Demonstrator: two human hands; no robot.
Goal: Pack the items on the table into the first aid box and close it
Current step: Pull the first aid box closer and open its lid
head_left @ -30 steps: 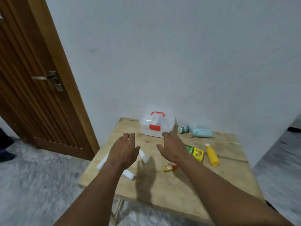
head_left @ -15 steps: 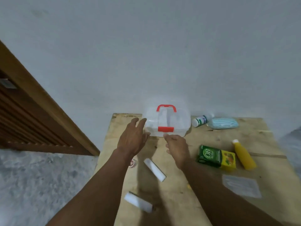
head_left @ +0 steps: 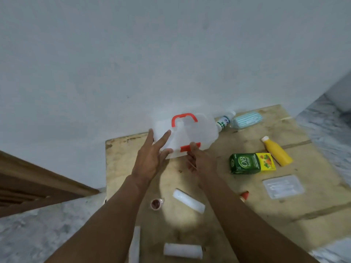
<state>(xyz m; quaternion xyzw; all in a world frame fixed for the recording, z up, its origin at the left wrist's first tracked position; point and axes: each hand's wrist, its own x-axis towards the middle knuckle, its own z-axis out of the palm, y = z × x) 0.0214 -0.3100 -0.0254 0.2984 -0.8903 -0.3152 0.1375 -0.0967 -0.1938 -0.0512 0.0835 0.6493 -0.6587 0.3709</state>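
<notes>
While the first aid box (head_left: 185, 136) sits at the table's (head_left: 313, 202) far edge against the wall (head_left: 133, 63), lid shut and red handle (head_left: 183, 118) on top, its long axis runs along that edge and its red latch (head_left: 185, 148) faces the person. Left hand (head_left: 151, 158) lies flat on the box's near-left corner, fingers spread, gripping nothing; right hand (head_left: 201, 161) has its fingertips on the latch, pinching it. Right of the box, a small white bottle (head_left: 225, 120) lies on its side, label too blurred to read, beside a striped blue packet (head_left: 247, 119). Nearer, the green-and-yellow carton (head_left: 251, 163) reads "OB herbal", next to a yellow bottle (head_left: 276, 153) pointing its cap toward the far edge. White rolls (head_left: 189, 201) lie near the front edge.
</notes>
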